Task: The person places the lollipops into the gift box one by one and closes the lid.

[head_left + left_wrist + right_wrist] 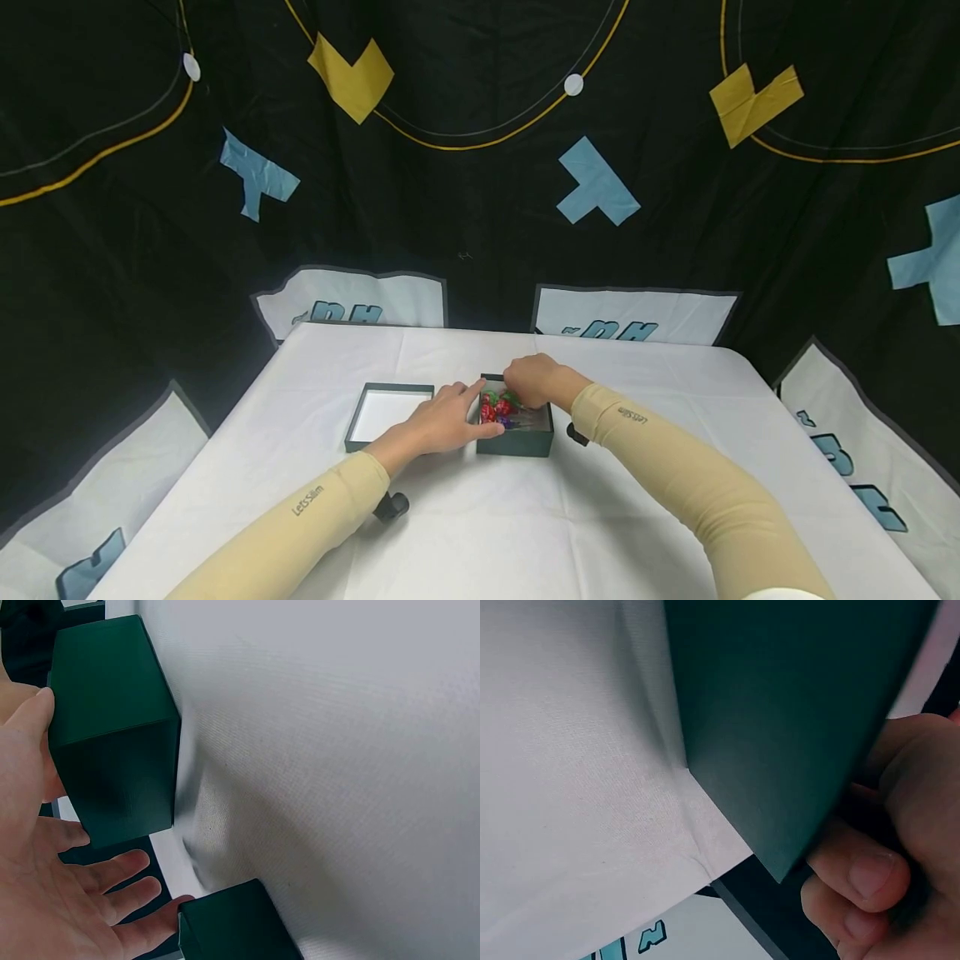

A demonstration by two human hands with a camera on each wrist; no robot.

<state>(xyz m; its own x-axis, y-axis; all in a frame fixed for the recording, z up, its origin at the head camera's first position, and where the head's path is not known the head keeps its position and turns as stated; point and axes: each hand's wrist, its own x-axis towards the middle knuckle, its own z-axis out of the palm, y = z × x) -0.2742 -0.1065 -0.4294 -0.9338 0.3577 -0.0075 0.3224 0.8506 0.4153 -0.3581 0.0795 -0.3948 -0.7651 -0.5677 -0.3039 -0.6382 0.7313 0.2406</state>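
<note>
A dark green box [513, 443] stands without its lid on the white table. Inside it lie several candies [497, 408] in shiny red, green and purple wrappers, with thin pale sticks like lollipops. My left hand [447, 419] touches the box's left side, thumb at the front rim and index finger at the back corner. In the left wrist view its other fingers stretch loosely towards the box lid [232, 922]. My right hand [534, 379] reaches over the back right of the box, fingers curled and tips hidden; I cannot tell whether it pinches a candy.
Left of the box lies the lid [390, 414], white inside face up. A white cloth covers the table [480, 533]. Behind it hangs a black curtain [480, 208] with tape pieces and cords. White printed sheets [637, 312] hang around the table's edges.
</note>
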